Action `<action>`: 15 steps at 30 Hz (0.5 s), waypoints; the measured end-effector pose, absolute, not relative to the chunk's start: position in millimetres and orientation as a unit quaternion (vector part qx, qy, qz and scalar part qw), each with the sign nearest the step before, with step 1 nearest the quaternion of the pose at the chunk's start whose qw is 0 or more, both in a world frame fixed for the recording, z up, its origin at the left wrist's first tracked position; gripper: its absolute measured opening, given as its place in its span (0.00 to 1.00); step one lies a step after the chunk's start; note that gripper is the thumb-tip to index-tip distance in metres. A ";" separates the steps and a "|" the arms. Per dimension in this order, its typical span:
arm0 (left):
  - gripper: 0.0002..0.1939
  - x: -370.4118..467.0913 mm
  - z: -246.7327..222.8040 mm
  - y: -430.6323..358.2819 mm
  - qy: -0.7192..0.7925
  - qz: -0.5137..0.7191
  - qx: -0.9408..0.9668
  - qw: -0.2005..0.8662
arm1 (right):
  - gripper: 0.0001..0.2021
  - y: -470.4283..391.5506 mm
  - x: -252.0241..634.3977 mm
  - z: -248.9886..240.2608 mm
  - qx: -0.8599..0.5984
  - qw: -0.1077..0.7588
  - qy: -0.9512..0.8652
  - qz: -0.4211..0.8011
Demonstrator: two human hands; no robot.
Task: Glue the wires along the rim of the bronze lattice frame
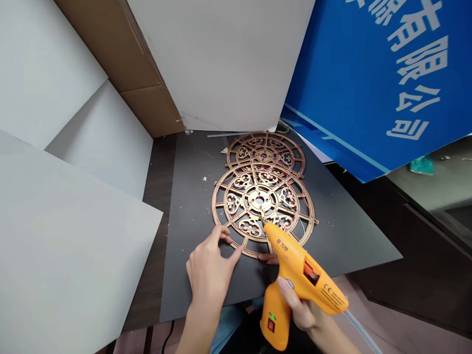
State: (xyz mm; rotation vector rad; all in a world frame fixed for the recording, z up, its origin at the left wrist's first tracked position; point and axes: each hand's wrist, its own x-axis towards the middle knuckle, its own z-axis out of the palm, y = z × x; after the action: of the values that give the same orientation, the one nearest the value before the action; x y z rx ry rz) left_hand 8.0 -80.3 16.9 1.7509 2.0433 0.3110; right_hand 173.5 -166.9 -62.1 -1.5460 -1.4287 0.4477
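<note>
A yellow glue gun [295, 265] with a green light and a red switch is in my right hand [300, 307], which is wrapped round its handle. Its nozzle points at the hub of the nearer round openwork wooden disc [260, 200], which has thin red wires along its rings. At the disc's front left rim rests my left hand [214, 260], fingers and thumb on the rim. Some fingertips of my right hand show beyond the gun, near the front rim. A second similar disc [263, 155] lies behind, partly overlapped by the nearer one.
Both discs lie on a dark grey board [195, 236]. White panels [228, 64] stand behind and at the left, beside brown cardboard [147, 103]. A blue printed panel [361, 88] leans at the right. A clear glue stick [363, 334] sticks out behind the gun.
</note>
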 end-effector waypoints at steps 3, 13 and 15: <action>0.11 8.4 16.4 -80.7 0.737 0.113 0.630 0.215 | 0.09 -163.9 176.1 -55.7 -0.607 0.441 -0.644 0.149; 0.10 8.2 17.8 -80.3 0.739 0.106 0.627 0.223 | 0.12 -168.8 177.0 -64.1 -0.623 0.432 -0.628 0.174; 0.11 7.9 16.9 -80.7 0.737 0.109 0.628 0.223 | 0.13 -169.6 175.9 -65.1 -0.632 0.433 -0.615 0.185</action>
State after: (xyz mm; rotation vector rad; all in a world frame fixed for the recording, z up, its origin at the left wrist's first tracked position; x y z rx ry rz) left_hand 7.9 -80.7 16.9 1.7346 2.0360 0.2997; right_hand 175.9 -169.6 -65.1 -1.5750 -1.5333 0.4615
